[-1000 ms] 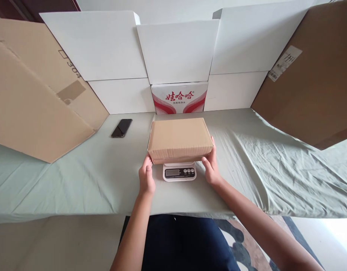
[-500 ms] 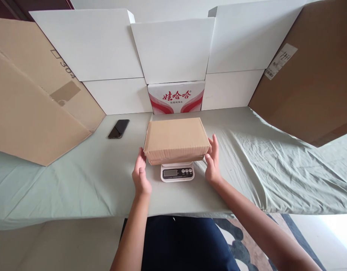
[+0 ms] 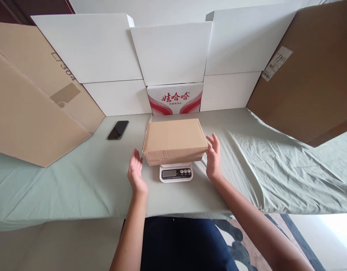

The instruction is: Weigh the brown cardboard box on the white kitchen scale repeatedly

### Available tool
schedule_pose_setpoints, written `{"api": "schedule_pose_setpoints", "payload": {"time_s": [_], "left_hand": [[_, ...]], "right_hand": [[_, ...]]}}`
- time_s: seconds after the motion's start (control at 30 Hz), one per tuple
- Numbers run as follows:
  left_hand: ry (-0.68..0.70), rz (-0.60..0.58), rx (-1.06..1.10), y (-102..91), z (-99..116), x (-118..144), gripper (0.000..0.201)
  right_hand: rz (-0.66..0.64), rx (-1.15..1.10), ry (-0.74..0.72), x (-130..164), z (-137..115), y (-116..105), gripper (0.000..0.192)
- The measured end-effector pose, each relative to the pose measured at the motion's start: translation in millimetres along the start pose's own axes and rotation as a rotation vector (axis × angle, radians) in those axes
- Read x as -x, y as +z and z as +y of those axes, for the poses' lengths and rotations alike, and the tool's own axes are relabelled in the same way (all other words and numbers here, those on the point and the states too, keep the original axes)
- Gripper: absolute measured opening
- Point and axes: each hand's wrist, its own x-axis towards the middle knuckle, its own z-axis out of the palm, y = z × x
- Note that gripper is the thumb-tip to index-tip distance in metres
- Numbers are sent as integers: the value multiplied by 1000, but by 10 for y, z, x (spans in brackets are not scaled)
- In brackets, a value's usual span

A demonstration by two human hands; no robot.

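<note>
A closed brown cardboard box (image 3: 175, 140) rests on a small white digital scale (image 3: 176, 173) in the middle of the table. My left hand (image 3: 136, 172) hovers just left of the box, palm turned toward it, fingers apart, not touching it. On the box's right side, my right hand (image 3: 213, 158) is likewise spread and a little off the cardboard. Neither hand holds anything. The scale's dark display faces me.
A pale green cloth (image 3: 260, 165) covers the table. A black phone (image 3: 118, 129) lies at the back left. White cartons and a red-and-white printed carton (image 3: 175, 98) line the back; large brown cardboard sheets (image 3: 29, 105) lean at both sides.
Both hands have let go of the box and drawn outward from its sides. The box stays on the scale.
</note>
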Motion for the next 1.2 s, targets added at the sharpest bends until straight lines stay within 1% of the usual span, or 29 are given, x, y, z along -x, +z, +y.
{"api": "schedule_pose_setpoints", "payload": {"time_s": [0.23, 0.4, 0.47, 0.57, 0.67, 0.77, 0.87, 0.97, 1.03, 1.1, 1.2], "left_hand": [[-39, 17, 5, 8, -8, -20, 71], [-62, -17, 16, 12, -16, -14, 70], [-45, 7, 17, 11, -14, -7, 68], [-20, 81, -3, 11, -1, 0, 58], [-50, 130, -16, 14, 13, -9, 49], [-67, 138, -14, 18, 15, -22, 45], [-13, 86, -18, 11, 0, -16, 44], [40, -23, -49, -12, -37, 27, 49], [29, -83, -75, -29, -63, 70, 54], [18, -110, -84, -34, -69, 99, 58], [42, -150, -81, 23, 1, 37, 61]], "right_hand": [[-30, 2, 47, 10, -36, 35, 67], [-61, -9, 14, 27, -64, 59, 77], [-62, -17, 14, 25, -59, 60, 78], [-71, -45, 12, 11, -31, 51, 78], [-99, -86, -38, -1, 0, 38, 78], [-128, -111, -67, -2, 15, 32, 75], [-163, -119, -56, 9, 16, 38, 71], [-214, -127, -41, 44, 11, 49, 74], [-239, -116, -47, 84, 9, 54, 76], [-254, -84, -69, 117, 7, 58, 80], [-271, -17, -117, 57, -19, 83, 87]]}}
